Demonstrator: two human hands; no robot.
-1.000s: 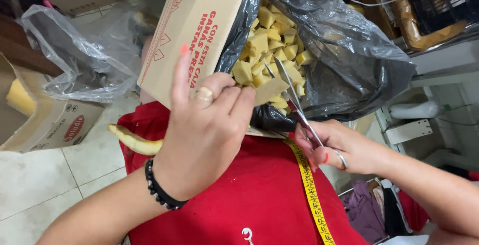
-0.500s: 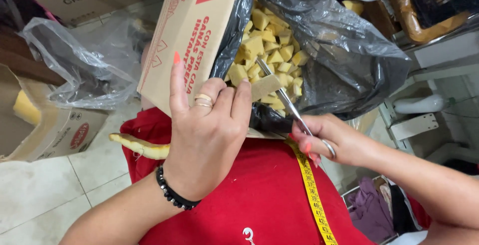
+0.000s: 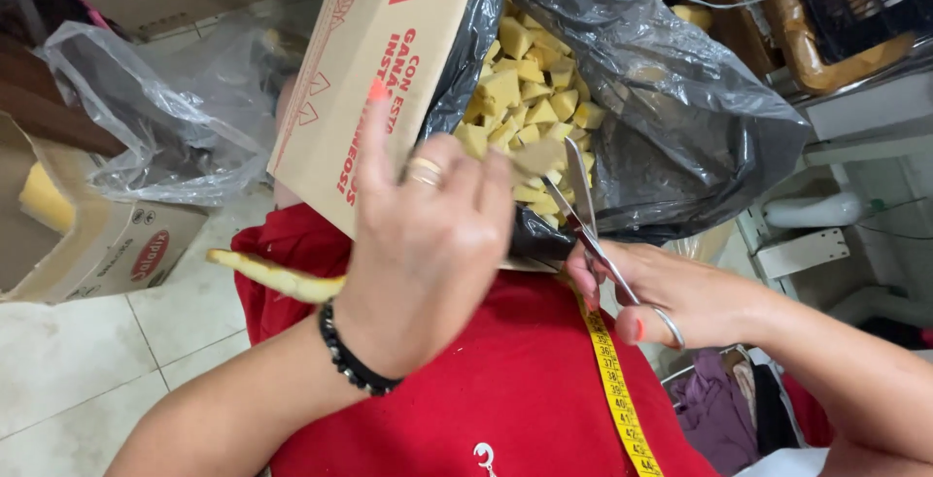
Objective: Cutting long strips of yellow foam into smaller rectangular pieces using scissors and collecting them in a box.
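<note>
— What's over on the left?

— A small carton (image 3: 92, 244) on the tile floor (image 3: 97, 370) with a yellow block in it, and a clear plastic bag (image 3: 155, 118) slumped behind. Neither hand is near them.

— And the person?

— Seated, I think, red apron (image 3: 466, 399) across the lap. A long yellow foam strip (image 3: 277, 278) pokes out from under the left hand (image 3: 428, 254), lying over the apron. That hand is closed round the strip, index finger sticking up, and the strip's front end seems to come out as a tan bit at the fingertips, right at the blades. The far side of the grip is hidden from me.

— What's cutting it?

— Scissors (image 3: 593, 234), held in the right hand (image 3: 680, 297), fingers through the loops. The blades stand a little apart, either side of that foam tip.

— Where do the pieces go?

— Into the big box (image 3: 360, 98) leaning on the lap, lined with a black bag (image 3: 680, 118). It already holds a heap of yellow foam cubes (image 3: 525, 108), so I'd judge a good deal has been chopped.

— Much left?

— The strip has a fair length showing behind the hand, so several more snips on that one, I'd say. Whether more strips wait elsewhere I can't tell.

— Anything on the right?

— A yellow tape measure (image 3: 617, 399) trails down the apron, and there's cloth and shelving beyond.
</note>
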